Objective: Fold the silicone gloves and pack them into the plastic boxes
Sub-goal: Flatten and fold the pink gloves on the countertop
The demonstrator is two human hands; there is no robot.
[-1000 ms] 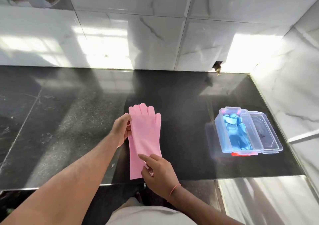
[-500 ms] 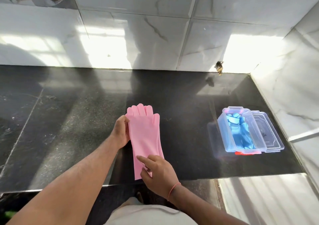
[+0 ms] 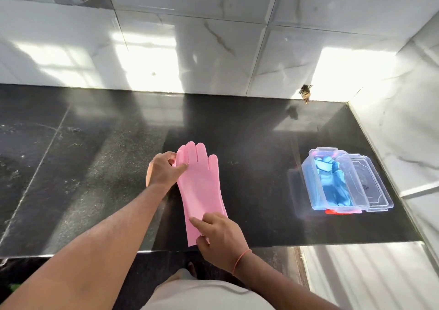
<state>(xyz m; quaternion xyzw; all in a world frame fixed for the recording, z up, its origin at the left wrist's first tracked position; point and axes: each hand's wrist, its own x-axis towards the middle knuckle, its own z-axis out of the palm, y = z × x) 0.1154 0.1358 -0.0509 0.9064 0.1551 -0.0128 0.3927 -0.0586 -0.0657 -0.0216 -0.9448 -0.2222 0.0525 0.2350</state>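
Pink silicone gloves (image 3: 200, 186) lie stacked flat on the black counter (image 3: 95, 167), fingers pointing away from me. My left hand (image 3: 164, 169) pinches the left edge near the glove fingers, thumb on top. My right hand (image 3: 218, 236) holds the cuff end near the counter's front edge, index finger laid on the pink surface. At the right stands a clear plastic box (image 3: 330, 181) with blue gloves (image 3: 332, 183) inside, and something red shows under its near end.
A clear lid or second box (image 3: 370, 186) lies against the blue-filled box on its right. White marble tile walls (image 3: 213, 48) close the counter at the back and right. The counter's front edge runs just below my right hand.
My left hand has moved its thumb onto the top of the glove near the fingers. The pink gloves have shifted and turned slightly. My right hand stays at the cuff.
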